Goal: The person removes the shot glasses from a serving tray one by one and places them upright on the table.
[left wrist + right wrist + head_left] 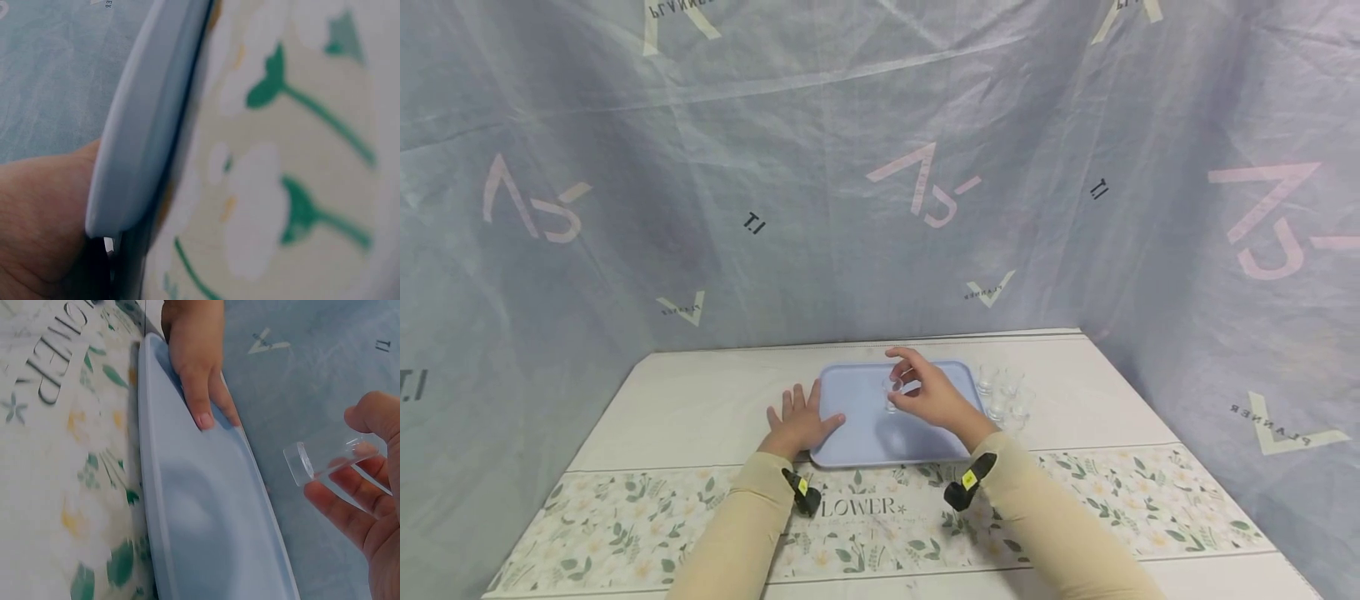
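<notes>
A small clear glass [300,464] is held between the thumb and fingers of my right hand [934,400]. This hand is over the light blue tray [857,437], and the right wrist view shows the glass raised off its surface. My left hand [801,425] rests at the tray's left edge with its fingers spread, the thumb reaching over the rim. In the left wrist view only part of that hand [44,212] shows beside the tray's rim [134,125]; its fingertips are hidden there.
Several clear glasses [997,407] stand close together just right of the tray. Beneath lies a white cloth with a floral band [880,546] along the near side. A grey-blue curtain [820,217] hangs behind and at both sides.
</notes>
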A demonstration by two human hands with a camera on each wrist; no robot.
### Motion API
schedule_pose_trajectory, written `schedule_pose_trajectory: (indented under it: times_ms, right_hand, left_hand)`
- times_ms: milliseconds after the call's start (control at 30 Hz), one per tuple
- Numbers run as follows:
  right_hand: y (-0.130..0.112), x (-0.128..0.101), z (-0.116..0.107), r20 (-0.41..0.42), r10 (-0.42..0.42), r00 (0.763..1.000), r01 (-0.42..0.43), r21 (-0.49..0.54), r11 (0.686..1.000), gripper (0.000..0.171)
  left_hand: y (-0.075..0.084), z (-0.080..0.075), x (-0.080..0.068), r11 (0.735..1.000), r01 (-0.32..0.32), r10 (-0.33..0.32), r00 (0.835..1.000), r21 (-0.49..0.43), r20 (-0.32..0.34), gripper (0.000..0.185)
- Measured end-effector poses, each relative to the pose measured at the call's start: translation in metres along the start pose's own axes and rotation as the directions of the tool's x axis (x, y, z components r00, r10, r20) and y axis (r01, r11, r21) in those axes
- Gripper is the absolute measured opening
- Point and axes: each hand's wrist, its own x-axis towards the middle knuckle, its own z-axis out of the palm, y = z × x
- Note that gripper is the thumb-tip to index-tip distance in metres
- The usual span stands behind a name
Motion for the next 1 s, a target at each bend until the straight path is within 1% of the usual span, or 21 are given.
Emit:
schedule_pose_trajectory:
  times_ms: [100,200,400,667,767,1000]
  right_hand:
    - [0.0,-0.005,-0.009,-0.003,0.004,1.0,-0.004,-0.016,1.0,0.068]
    - [0.0,-0.01,-0.018,-0.004,0.01,1.0,-0.01,-0.048,0.999,0.067]
    - [-0.002,-0.02,-0.037,0.004,0.013,1.0,-0.013,-0.066,0.998,0.065]
    - [-0.003,-0.034,-0.062,-0.002,0.053,0.999,-0.053,-0.098,0.994,0.066]
    - [-0.004,-0.038,-0.07,-0.005,0.053,0.999,-0.053,-0.1,0.994,0.066]
    - [-0.001,-0.049,-0.083,-0.016,0.06,0.998,-0.061,-0.104,0.993,0.066]
  left_hand:
    - [0.001,-0.002,-0.002,1.0,0.0,0.0,1.0,-0.009,0.007,0.09]
    - [-0.001,0.0,0.0,1.0,-0.001,0.001,1.0,-0.011,0.01,0.09]
    - [-0.002,0.0,0.001,1.0,-0.007,0.007,1.0,0.0,0.005,0.091]
    - [-0.001,0.001,0.001,1.0,-0.009,0.009,1.0,-0.001,0.01,0.091]
    - [-0.001,0.0,0.002,1.0,-0.009,0.009,1.0,-0.001,0.02,0.091]
    - [-0.001,0.0,0.001,1.0,-0.009,0.008,1.0,0.018,0.018,0.092]
